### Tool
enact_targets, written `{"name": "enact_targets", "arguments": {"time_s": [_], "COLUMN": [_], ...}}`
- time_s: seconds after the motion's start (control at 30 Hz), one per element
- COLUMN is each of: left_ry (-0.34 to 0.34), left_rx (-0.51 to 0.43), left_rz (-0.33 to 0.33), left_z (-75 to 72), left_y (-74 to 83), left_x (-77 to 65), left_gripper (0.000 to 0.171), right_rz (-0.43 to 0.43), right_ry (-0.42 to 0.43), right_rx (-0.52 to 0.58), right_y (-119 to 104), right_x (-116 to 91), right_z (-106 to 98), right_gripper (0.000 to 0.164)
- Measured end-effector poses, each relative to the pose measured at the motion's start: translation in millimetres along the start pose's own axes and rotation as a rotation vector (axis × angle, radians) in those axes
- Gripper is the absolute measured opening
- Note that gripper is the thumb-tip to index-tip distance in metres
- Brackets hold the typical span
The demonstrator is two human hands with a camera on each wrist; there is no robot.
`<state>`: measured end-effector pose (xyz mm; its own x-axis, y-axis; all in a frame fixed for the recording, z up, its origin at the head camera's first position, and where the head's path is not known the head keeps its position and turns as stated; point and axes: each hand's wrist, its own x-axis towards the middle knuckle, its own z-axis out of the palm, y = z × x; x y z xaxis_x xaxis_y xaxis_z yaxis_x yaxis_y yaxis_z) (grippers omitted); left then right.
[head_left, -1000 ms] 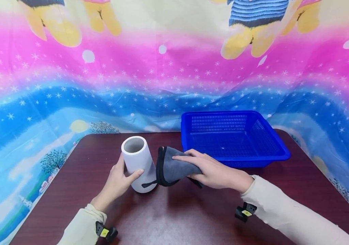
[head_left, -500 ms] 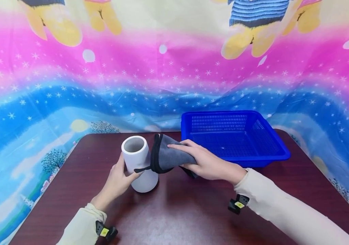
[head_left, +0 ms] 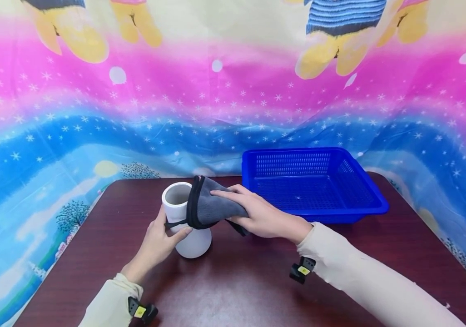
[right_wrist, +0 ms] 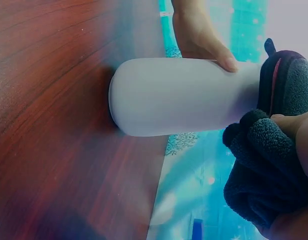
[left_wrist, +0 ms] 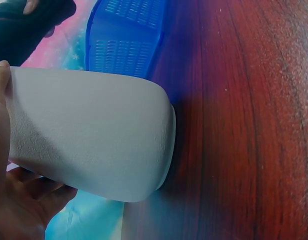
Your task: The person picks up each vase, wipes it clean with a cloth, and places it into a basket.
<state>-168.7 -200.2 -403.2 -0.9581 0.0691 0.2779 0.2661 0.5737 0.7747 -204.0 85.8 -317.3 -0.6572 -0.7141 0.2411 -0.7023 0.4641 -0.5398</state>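
A white vase [head_left: 194, 244] with a round open mouth stands on the dark wooden table, left of its middle. My left hand [head_left: 156, 244] grips it from the left, thumb across the front; the left wrist view has the vase's smooth side [left_wrist: 94, 130] up close. Folded in my right hand [head_left: 262, 212] is a grey cloth [head_left: 218, 205] with black edging and a small black loop. The cloth's edge overlaps the vase's upper right side just below the rim. In the right wrist view, the fuzzy cloth [right_wrist: 264, 165] meets the vase's upper end, and the right fingers are partly hidden.
A blue plastic basket [head_left: 374, 200] with perforated walls stands at the table's back right, behind my right hand. The reddish-brown tabletop [head_left: 225, 290] reaches toward me. A colourful printed curtain [head_left: 216, 104] hangs behind and around the table.
My right hand has carried the cloth left and somewhat upward, from beside the vase to overlapping its upper side. The left hand and the vase have stayed in place.
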Motion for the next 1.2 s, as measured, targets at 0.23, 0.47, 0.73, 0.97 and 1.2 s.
{"name": "enact_targets", "arguments": {"time_s": [0.23, 0.47, 0.73, 0.97, 1.2], "left_ry": [0.019, 0.030, 0.030, 0.029, 0.036], "left_rx": [0.018, 0.034, 0.036, 0.028, 0.047], "left_rz": [0.018, 0.052, 0.061, 0.072, 0.069], "left_z": [0.8, 1.0, 0.7, 0.7, 0.8], "left_y": [-0.9, -2.2, -2.9, -3.0, -4.1], "left_x": [0.3, 1.2, 0.6, 0.5, 1.1], "left_gripper": [0.079, 0.082, 0.082, 0.081, 0.082], "right_rz": [0.000, -0.024, -0.001, 0.023, 0.056], "right_ry": [-0.014, -0.013, -0.029, -0.040, -0.063], "right_rx": [0.009, 0.002, 0.019, 0.024, 0.040], "right_y": [1.0, 1.4, 2.4, 5.3, 6.3], "right_x": [6.0, 8.8, 9.0, 7.6, 6.1], "right_z": [8.0, 14.1, 20.4, 27.1, 31.1], "right_gripper": [0.063, 0.062, 0.063, 0.062, 0.063]}}
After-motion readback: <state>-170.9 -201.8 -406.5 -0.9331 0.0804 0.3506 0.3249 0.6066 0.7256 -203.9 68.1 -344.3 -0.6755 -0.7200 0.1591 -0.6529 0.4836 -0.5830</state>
